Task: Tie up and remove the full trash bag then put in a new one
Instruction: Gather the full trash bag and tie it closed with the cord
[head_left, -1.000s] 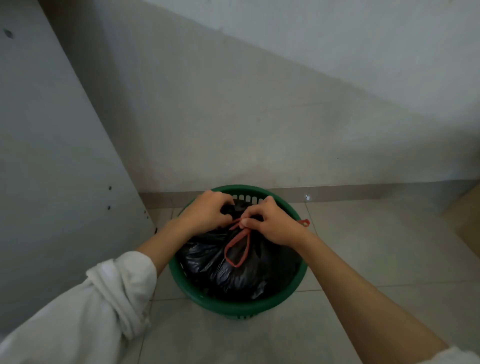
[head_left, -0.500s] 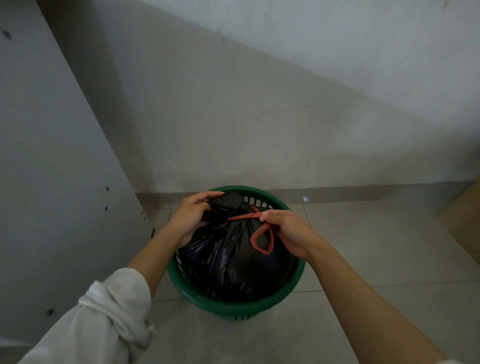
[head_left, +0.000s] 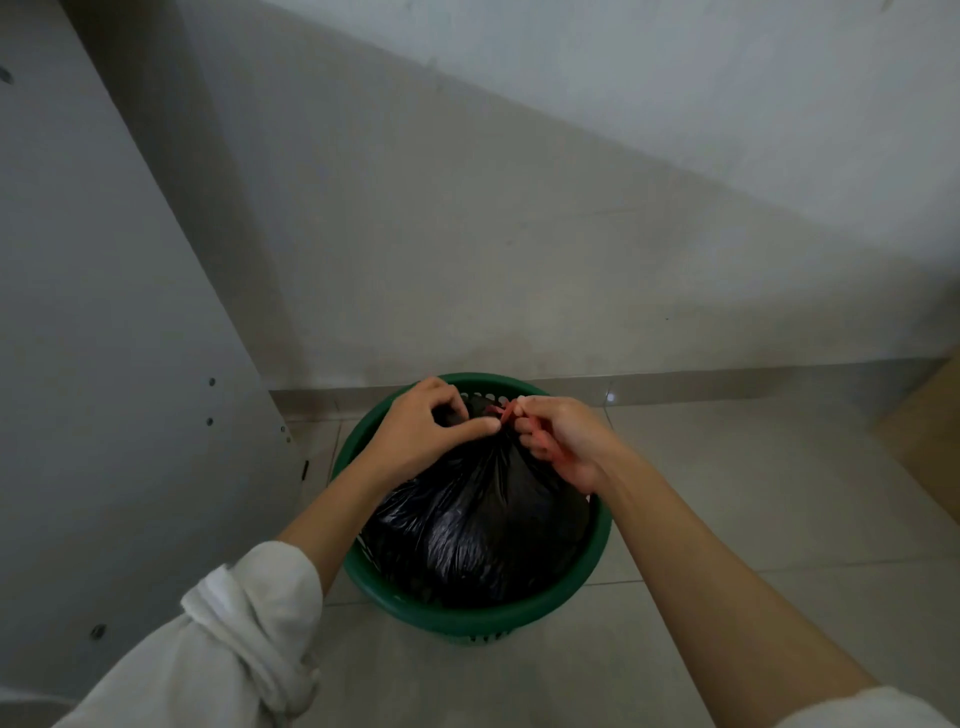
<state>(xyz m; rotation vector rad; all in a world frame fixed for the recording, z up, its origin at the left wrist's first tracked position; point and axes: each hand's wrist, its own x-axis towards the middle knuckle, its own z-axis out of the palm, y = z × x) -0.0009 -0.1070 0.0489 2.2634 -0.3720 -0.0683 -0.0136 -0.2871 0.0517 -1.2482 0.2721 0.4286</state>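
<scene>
At lower centre, the soft, crinkly black trash bag (head_left: 478, 519) fills the green bin (head_left: 467, 618); left hand (head_left: 426, 436) pinches its gathered neck, right hand (head_left: 561, 441) grips the red drawstring (head_left: 506, 410), likely the best hold.

From my feed this reads as a plain room in a home, most likely a utility corner or a kitchen edge; I see a pale tiled floor (head_left: 727, 493) with thin grout lines, a low skirting strip (head_left: 675, 382) and a bare painted wall (head_left: 519, 208) above it. A white furniture panel (head_left: 104, 312) with small fitting holes stands at the left; a green plastic bin (head_left: 483, 618), lined in black, sits on the tiles beside it.
</scene>
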